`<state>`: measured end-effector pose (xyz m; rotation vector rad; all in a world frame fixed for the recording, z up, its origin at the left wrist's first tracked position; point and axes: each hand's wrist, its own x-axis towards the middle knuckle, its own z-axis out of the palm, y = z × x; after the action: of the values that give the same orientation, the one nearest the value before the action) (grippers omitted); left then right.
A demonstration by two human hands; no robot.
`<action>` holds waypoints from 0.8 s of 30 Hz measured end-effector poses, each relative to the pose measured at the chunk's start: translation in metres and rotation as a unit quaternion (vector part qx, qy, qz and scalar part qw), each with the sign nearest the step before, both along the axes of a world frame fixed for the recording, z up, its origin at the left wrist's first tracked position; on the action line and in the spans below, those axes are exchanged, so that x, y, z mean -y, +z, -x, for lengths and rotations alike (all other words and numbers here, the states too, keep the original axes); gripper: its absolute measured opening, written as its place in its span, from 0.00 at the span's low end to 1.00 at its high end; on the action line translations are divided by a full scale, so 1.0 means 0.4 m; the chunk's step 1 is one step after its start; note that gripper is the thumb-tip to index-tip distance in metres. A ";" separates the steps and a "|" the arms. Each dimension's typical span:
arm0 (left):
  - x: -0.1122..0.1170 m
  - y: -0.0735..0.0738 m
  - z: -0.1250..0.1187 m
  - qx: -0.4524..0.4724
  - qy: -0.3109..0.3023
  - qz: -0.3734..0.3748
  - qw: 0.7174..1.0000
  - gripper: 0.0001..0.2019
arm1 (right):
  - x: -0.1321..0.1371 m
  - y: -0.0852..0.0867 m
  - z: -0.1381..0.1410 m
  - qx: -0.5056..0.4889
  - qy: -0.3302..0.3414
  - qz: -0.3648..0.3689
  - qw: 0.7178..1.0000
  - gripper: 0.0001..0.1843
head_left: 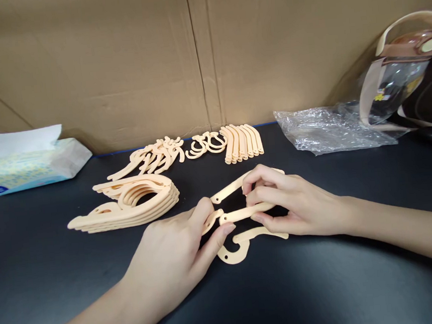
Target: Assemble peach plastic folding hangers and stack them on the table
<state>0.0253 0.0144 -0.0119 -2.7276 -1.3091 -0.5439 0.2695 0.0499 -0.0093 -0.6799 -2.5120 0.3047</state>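
My left hand (178,248) pinches the end of a peach plastic bar (243,213) between thumb and fingers. My right hand (287,201) grips the same bar's other end, and a second bar (228,188) angles up under its fingers. A curved peach piece with holes (242,243) lies on the black table (325,283) just below both hands. A stack of wide curved hanger pieces (132,204) sits to the left of my left hand.
Behind the hands lie rows of peach parts: hooked arms (151,160), small hooks (205,145) and straight bars (242,142). A tissue pack (23,163) is at far left, a crumpled clear bag (326,129) and a bottle (400,70) at right. A cardboard wall (191,53) stands behind.
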 end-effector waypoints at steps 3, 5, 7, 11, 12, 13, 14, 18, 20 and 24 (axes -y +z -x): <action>0.003 -0.001 0.000 -0.006 0.003 -0.004 1.000 0.14 | -0.001 -0.001 0.000 -0.003 0.012 -0.005 1.000 0.05; 0.001 -0.001 -0.001 -0.009 0.000 -0.009 1.000 0.14 | -0.002 -0.003 0.000 -0.004 0.021 -0.014 1.000 0.04; -0.002 -0.001 -0.002 -0.011 -0.007 -0.018 1.000 0.14 | -0.003 -0.004 0.001 0.002 0.029 -0.012 1.000 0.04; -0.009 -0.003 -0.003 -0.028 -0.028 -0.039 0.998 0.16 | -0.003 -0.003 0.001 0.018 0.033 0.008 0.999 0.04; -0.009 -0.004 -0.003 -0.033 -0.028 -0.050 0.998 0.16 | -0.003 -0.002 0.001 0.020 0.033 0.011 0.999 0.03; -0.008 -0.005 -0.003 -0.038 -0.027 -0.060 0.997 0.17 | -0.002 -0.002 0.001 0.021 0.032 0.014 0.999 0.03; -0.007 -0.006 -0.002 -0.046 -0.025 -0.068 0.996 0.17 | -0.001 -0.002 0.001 0.023 0.031 0.017 0.999 0.03; -0.001 -0.012 0.002 -0.064 -0.018 -0.074 0.995 0.19 | 0.001 -0.001 0.000 0.021 0.028 0.022 0.999 0.02; -0.001 -0.013 0.002 -0.068 -0.013 -0.069 0.995 0.21 | 0.001 -0.001 -0.001 0.022 0.028 0.019 0.999 0.03; -0.005 -0.005 -0.003 -0.087 -0.009 -0.067 0.994 0.24 | 0.000 0.000 -0.004 0.026 0.029 0.018 0.999 0.07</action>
<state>0.0266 0.0163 -0.0138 -2.6117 -1.1650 -0.3713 0.2711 0.0500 -0.0091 -0.6382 -2.5838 0.3580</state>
